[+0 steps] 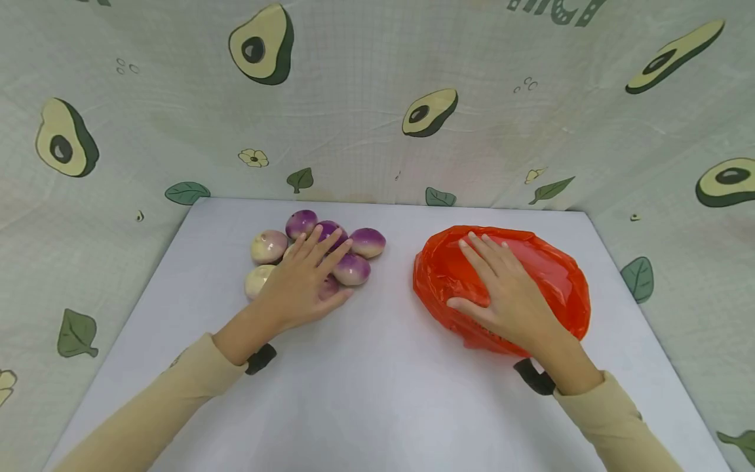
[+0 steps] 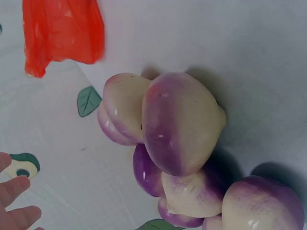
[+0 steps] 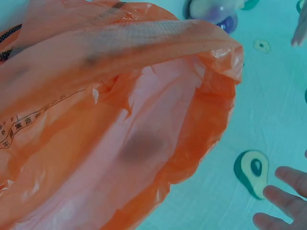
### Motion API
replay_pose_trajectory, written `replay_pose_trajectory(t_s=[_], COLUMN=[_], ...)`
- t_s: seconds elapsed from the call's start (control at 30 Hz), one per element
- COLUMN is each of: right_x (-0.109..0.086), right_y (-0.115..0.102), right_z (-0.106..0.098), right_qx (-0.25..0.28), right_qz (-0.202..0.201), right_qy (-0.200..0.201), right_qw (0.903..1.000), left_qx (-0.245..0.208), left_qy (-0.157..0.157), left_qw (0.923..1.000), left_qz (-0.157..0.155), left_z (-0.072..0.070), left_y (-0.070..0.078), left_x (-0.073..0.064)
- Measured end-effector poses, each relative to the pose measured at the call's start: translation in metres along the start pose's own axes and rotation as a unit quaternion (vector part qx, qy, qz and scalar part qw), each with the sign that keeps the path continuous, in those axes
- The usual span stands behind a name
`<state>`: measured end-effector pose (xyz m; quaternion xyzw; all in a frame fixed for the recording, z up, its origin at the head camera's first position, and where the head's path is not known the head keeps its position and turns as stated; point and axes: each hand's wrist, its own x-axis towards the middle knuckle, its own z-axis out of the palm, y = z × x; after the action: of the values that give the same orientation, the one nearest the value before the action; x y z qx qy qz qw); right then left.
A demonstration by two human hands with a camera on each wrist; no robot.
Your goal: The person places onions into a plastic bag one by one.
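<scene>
My left hand (image 1: 302,283) is spread over a cluster of several purple-and-white turnips (image 1: 352,269), fingers straight; it hides some of them in the head view. In the left wrist view the turnips (image 2: 180,124) look glossy and lie close together, and that hand's fingertips (image 2: 14,189) show at the left edge, apart from them. Above a red plastic bag (image 1: 433,282) with a wide open mouth, my right hand (image 1: 512,298) is held flat with its fingers extended. The right wrist view shows the bag's folded rim (image 3: 211,110) and printed side, with fingertips (image 3: 283,201) off to the right.
Both the turnips and the bag stand on a white table (image 1: 377,393), turnips left and bag right, with a gap between them. Behind the table hangs a pale cloth (image 1: 354,144) printed with avocados and leaves. Dark bands (image 1: 261,359) circle both wrists.
</scene>
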<state>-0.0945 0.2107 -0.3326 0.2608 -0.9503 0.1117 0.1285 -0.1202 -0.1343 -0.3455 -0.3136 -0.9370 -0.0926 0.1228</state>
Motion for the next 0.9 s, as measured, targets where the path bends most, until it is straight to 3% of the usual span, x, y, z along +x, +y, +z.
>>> replay_pose_trajectory(t_s=[0.53,0.67,0.9], right_x=[-0.018,-0.023,-0.034], right_y=[0.007,0.01,0.018], right_z=[-0.012,-0.012,-0.01], right_qx=[0.047,0.069,0.108], right_qz=[0.124,0.143,0.168], right_qy=[-0.01,0.007,0.058], right_qw=[0.9911,0.9873,0.9783], left_qx=[-0.028,-0.029,-0.037], left_qy=[0.029,0.031,0.062], left_qw=[0.9991,0.999,0.9973], left_qz=[-0.012,-0.016,-0.014], left_z=[-0.001,0.0,0.003], left_y=[-0.006,-0.008,-0.013], left_x=[-0.008,-0.01,-0.012])
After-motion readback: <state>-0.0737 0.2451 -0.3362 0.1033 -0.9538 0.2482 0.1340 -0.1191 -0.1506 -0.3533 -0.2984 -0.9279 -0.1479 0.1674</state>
